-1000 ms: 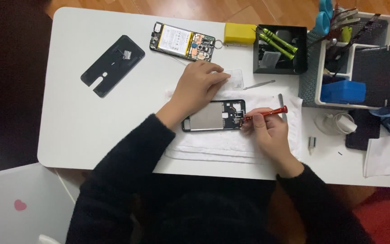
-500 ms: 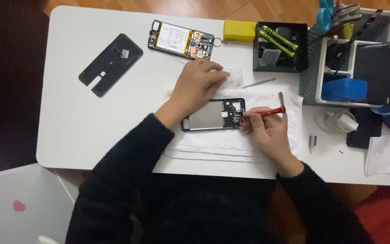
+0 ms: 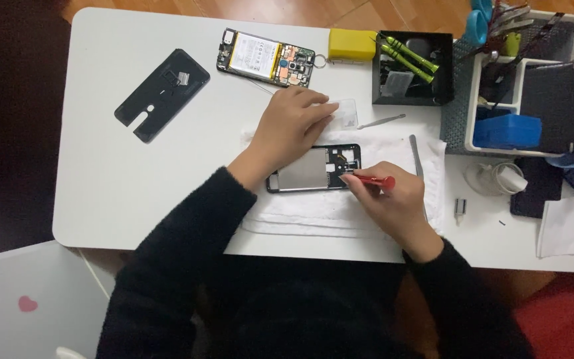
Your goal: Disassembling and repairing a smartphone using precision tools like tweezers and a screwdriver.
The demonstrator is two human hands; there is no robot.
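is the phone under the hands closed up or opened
Opened. The phone frame on the white cloth shows bare metal, and the black back cover lies apart at the table's far left.

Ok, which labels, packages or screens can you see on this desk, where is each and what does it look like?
Battery label: on the opened phone board at the table's far edge; white rectangle with dark print.
Yellow box: right of that board; small, rectangular.
Blue box: in the white organizer, far right; rectangular.
No lit screens visible.
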